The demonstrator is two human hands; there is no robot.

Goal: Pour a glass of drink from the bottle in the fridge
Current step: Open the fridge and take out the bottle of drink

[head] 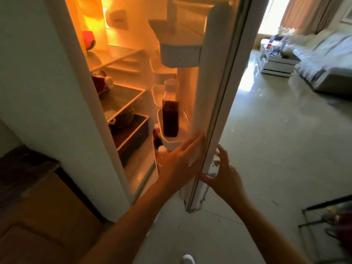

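The fridge door [213,77] stands open, lit orange from inside. A clear bottle [170,109] with a white cap and dark drink stands upright in a white door shelf [171,144]. My left hand [181,161] lies flat with fingers spread against the door's inner edge, just below and right of the bottle, holding nothing. My right hand [221,172] curls around the outer edge of the door at about the same height. A smaller bottle [156,136] with a red label sits lower in the door. No glass is in view.
Fridge shelves [123,96] hold a red jar, a red round item and a dark bowl. A wooden cabinet [38,216] stands at the lower left. Tiled floor [276,140] stretches right toward a sofa and a low table. A wire rack [327,221] sits at the lower right.
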